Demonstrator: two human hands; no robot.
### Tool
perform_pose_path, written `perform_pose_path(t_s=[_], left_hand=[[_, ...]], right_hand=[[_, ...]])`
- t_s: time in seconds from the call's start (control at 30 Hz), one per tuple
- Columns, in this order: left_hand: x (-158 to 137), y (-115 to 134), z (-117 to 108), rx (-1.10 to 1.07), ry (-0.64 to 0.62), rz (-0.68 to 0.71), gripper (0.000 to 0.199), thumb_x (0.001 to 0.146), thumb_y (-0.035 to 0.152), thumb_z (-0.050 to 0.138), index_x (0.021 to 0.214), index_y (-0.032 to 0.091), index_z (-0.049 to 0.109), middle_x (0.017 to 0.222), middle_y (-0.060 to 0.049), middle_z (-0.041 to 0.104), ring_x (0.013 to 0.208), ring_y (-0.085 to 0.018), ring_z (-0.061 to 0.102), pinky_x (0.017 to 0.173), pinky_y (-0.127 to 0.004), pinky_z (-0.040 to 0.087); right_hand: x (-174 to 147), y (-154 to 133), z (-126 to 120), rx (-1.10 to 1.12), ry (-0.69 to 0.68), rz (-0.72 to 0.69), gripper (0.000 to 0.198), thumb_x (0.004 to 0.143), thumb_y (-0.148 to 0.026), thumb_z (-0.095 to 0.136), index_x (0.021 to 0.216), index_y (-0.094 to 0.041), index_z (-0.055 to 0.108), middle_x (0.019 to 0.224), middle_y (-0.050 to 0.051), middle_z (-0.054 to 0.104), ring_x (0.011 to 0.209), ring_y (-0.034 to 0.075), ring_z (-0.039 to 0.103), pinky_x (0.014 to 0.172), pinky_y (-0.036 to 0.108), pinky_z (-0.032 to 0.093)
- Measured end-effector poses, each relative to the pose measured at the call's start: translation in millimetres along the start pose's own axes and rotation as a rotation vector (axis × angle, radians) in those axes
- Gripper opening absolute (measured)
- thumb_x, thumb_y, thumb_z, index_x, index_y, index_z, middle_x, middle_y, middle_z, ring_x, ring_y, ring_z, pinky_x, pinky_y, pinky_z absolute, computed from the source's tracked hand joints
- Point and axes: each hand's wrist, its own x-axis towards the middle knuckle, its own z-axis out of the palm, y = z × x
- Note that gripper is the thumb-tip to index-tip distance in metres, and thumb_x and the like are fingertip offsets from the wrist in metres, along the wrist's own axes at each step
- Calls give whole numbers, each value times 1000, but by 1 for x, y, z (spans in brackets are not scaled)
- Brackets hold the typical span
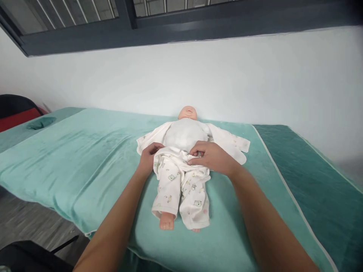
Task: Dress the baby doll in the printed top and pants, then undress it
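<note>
A baby doll [188,112] lies on its back, head toward the wall. It wears a white long-sleeved top [185,134], its sleeves spread to both sides, and white baby pants [170,185] printed with small animals. One foot [166,221] shows at the left leg opening; only toes peek out at the right one. My left hand [149,156] is closed at the left side of the waistband, some fingertips hidden by cloth. Near the middle right of the waist, my right hand [208,155] pinches the bunched waistband between thumb and fingers.
A light green cover [70,162] lies over the bed, with a darker green part [306,170] at right. Behind is a white wall [241,79] below a barred window [76,15]. A black chair [17,104] with red stands far left; a black object [28,257] is lower left.
</note>
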Motion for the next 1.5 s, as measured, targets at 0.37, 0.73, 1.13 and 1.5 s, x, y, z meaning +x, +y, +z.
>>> perform_pose_path(t_s=[0.37, 0.73, 1.13, 1.5], left_hand=[[-15, 13, -11, -29, -347, 44, 14, 74, 35, 73, 78, 21, 70, 97, -4, 61, 81, -15, 56, 72, -26, 48], [-25, 4, 6, 256, 84, 321, 9, 89, 31, 52, 90, 22, 54, 99, -6, 68, 82, -16, 60, 77, -31, 48], [-27, -1, 9, 558, 177, 949, 23, 79, 10, 60, 87, 23, 42, 94, -6, 63, 80, -17, 59, 66, -29, 46], [-20, -3, 8, 430, 171, 638, 39, 75, 0, 48, 108, 21, 50, 97, -4, 52, 79, -15, 51, 68, -28, 45]], right_hand=[[7, -7, 33, -319, 196, -9, 15, 83, -21, 58, 91, -24, 70, 92, 2, 66, 79, 18, 60, 67, 30, 39], [6, -20, 35, 90, 107, -28, 8, 87, -34, 60, 87, -26, 62, 82, -3, 70, 84, 19, 60, 78, 32, 43], [11, -29, 42, 80, 49, 43, 23, 80, -38, 68, 71, -22, 54, 69, -5, 60, 66, 13, 52, 61, 27, 37], [11, -5, 14, 438, 308, 138, 36, 84, -54, 63, 71, -21, 55, 64, -4, 47, 61, 12, 41, 58, 27, 32]])
